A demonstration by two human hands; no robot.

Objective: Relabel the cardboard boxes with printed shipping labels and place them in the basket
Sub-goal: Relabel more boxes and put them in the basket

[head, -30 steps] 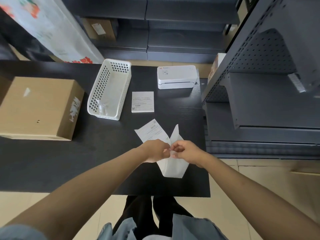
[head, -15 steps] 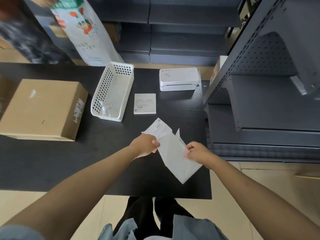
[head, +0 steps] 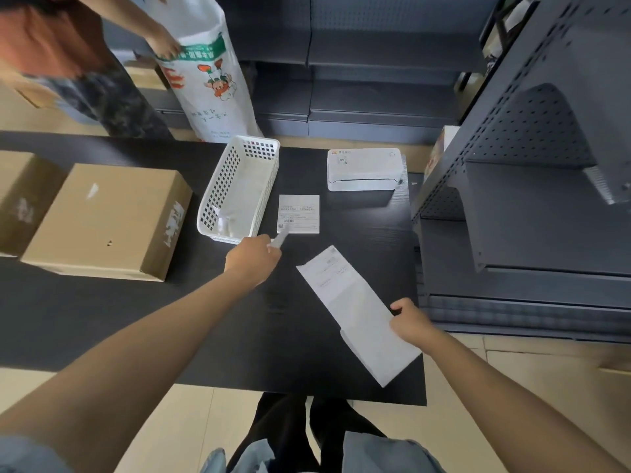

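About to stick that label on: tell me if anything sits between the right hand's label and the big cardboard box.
Partly: the left hand and its forearm cross the table between the label in the right hand and the cardboard box. The white basket stands farther back, off that line.

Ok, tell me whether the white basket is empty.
Not empty: the basket holds crumpled white scraps at its near end; no boxes in it.

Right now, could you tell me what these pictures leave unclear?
- Print on the label sheet: head view, too small to read.
- Scrap pinched by the left hand: motion-blurred, whether label or backing is unclear.
- Leftmost cardboard box: cut by the frame edge.
- Basket contents: blurred white scraps.
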